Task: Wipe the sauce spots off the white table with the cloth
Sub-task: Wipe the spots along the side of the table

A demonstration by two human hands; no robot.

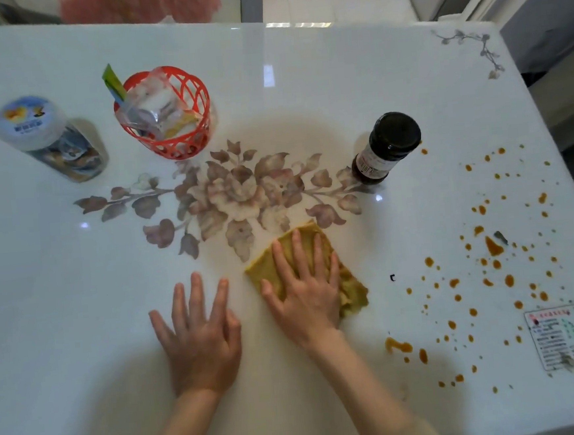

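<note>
A yellow cloth [351,289] lies folded on the white table [303,89], just below the printed flower pattern. My right hand [307,291] presses flat on top of the cloth with fingers spread. My left hand [200,337] rests flat on the bare table to the left of the cloth, holding nothing. Many orange sauce spots [494,245] are scattered over the right part of the table, well to the right of the cloth; a larger smear [398,346] sits near the front.
A dark sauce bottle [385,147] stands upright right of the flower print. A red plastic basket [167,113] with packets and a clear lidded jar [49,140] stand at the back left. A printed sticker [569,335] lies at the front right corner.
</note>
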